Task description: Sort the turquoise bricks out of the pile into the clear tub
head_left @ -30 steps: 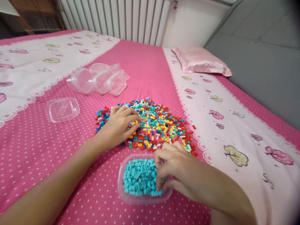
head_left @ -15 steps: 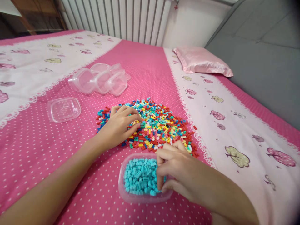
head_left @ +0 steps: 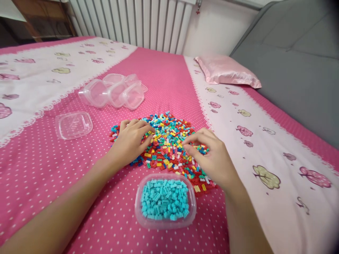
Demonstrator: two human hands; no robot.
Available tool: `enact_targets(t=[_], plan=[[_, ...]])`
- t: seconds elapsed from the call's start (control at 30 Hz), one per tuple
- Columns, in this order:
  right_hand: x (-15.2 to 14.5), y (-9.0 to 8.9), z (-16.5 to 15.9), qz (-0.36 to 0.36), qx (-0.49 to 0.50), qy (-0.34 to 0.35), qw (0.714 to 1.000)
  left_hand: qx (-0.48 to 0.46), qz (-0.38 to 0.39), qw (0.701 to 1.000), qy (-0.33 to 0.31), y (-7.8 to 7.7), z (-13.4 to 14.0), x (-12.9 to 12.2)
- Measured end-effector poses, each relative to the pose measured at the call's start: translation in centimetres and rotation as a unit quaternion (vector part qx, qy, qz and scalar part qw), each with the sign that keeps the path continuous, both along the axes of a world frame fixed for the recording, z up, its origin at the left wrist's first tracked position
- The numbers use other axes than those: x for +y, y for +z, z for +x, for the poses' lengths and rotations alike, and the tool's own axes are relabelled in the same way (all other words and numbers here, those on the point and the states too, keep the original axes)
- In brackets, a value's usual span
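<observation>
A broad heap of small toy building bricks (head_left: 169,141) in many colours lies on the bed. My left hand (head_left: 130,141) rests on the heap's left side, fingers curved and apart, with no brick visible in them. Over the right side of the heap is my right hand (head_left: 209,150), thumb and index finger reaching toward the bricks with a gap between them; nothing shows in its grasp. Nearer to me stands a clear plastic container (head_left: 139,211), filled with turquoise bricks (head_left: 164,199). Bricks beneath both palms are hidden.
Several clear plastic containers (head_left: 115,92) are grouped on the far left part of the pink dotted bedspread (head_left: 164,74). A clear lid (head_left: 74,125) lies closer on the left. A pink pillow (head_left: 227,70) rests near the grey headboard (head_left: 293,60); a white radiator (head_left: 137,24) stands behind.
My right hand has moved from the turquoise-filled container forward to the heap, and its fingers have spread. My left hand has shifted slightly left on the bricks.
</observation>
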State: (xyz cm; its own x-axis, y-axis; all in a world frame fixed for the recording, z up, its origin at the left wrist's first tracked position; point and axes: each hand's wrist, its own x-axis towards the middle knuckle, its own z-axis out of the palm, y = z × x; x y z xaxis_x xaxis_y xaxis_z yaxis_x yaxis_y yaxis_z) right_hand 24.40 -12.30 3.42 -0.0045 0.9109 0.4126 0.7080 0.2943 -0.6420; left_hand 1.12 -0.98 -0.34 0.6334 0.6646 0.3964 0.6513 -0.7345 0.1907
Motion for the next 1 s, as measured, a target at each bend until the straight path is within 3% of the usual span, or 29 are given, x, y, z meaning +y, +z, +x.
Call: enact_targets(t=[0.07,0.3,0.53,0.73,1.0], plan=[[1.1,-1.3,0.6,0.038,0.034,-0.053,0.997,0.000,-0.003,1.000,0.002,-0.2,0.1,-0.1],[3.0,-3.9,2.5,0.047,0.026,-0.148,0.988,0.002,-0.003,0.999,-0.045,-0.7,0.3,0.1],[4.2,-5.3,2.0,0.025,-0.043,-0.149,0.988,0.011,-0.019,0.994,-0.108,-1.4,0.8,0.2],[5.2,-6.2,-0.6,0.002,-0.114,-0.146,0.983,0.034,-0.027,0.993,-0.112,-1.9,0.9,0.4],[5.2,-6.2,-0.1,-0.032,-0.151,-0.171,0.973,0.035,-0.026,0.993,-0.114,-2.0,0.7,0.6]])
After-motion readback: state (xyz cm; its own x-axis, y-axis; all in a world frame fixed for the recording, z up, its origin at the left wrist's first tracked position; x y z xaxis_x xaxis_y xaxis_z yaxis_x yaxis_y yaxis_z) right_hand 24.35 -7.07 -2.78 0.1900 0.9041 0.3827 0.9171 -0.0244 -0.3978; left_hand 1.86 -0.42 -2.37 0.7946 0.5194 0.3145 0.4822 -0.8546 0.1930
